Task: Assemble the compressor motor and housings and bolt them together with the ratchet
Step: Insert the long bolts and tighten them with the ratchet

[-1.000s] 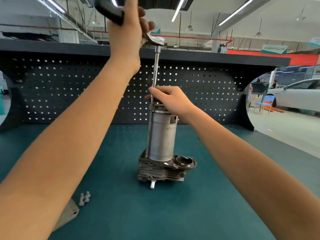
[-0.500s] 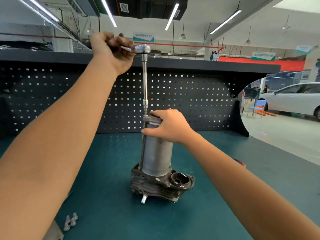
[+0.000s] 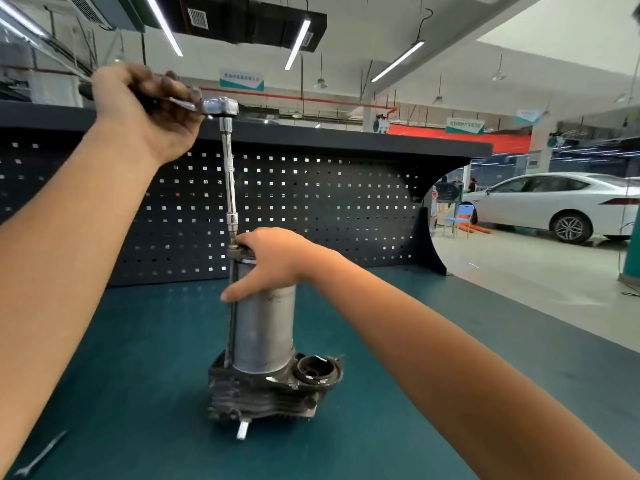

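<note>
- Your left hand [image 3: 145,109], closed round the ratchet [image 3: 221,107] handle, has swung it out to the left, while the extension [image 3: 228,174] stays on the top bolt.
- Your right hand [image 3: 273,261] has dropped from the extension to clasp the top of the motor [image 3: 265,330].
- The motor stands upright in the housing [image 3: 263,393] on the bench [image 3: 138,341]. Tightening looks to be under way.

The housing [image 3: 263,396] stands mid-surface [image 3: 138,375], with the motor [image 3: 265,330] upright on it. A long bolt [image 3: 231,327] runs down the motor's left side into the housing. The extension [image 3: 228,174] rises from the bolt's top to the ratchet [image 3: 221,107] above. The left hand [image 3: 145,105] holds the ratchet handle, up and left of the motor, and the right hand [image 3: 273,261] grips the motor's top. The pegboard [image 3: 311,209] stands behind. A wrench [image 3: 41,455] lies at the near left corner of the surface. A car [image 3: 561,202] stands beyond, far right.
</note>
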